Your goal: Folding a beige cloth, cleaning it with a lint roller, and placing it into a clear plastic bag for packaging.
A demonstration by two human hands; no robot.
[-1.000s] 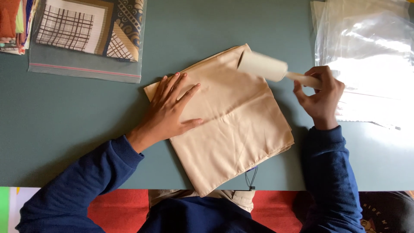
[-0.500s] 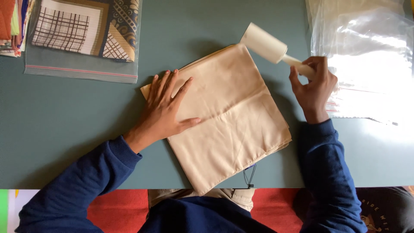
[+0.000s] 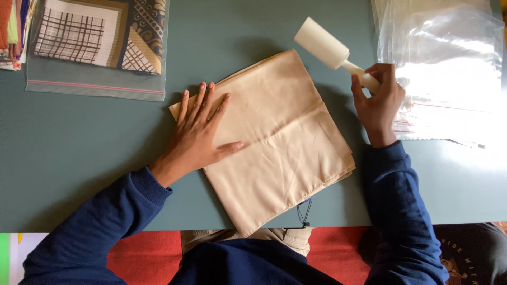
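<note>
A folded beige cloth (image 3: 280,142) lies at an angle in the middle of the grey-green table (image 3: 84,153). My left hand (image 3: 200,132) rests flat on the cloth's left corner, fingers spread. My right hand (image 3: 377,100) grips the handle of a white lint roller (image 3: 323,43), whose roll is lifted just beyond the cloth's far corner, off the fabric.
A clear zip bag holding a patterned folded cloth (image 3: 97,45) lies at the back left, beside a stack of coloured fabrics (image 3: 13,31). A pile of empty clear plastic bags (image 3: 443,68) sits at the right. A small black tag string (image 3: 305,214) hangs at the table's front edge.
My right hand has moved the lint roller away from me, off the cloth's far corner and past its edge. My left hand stays pressed on the cloth.
</note>
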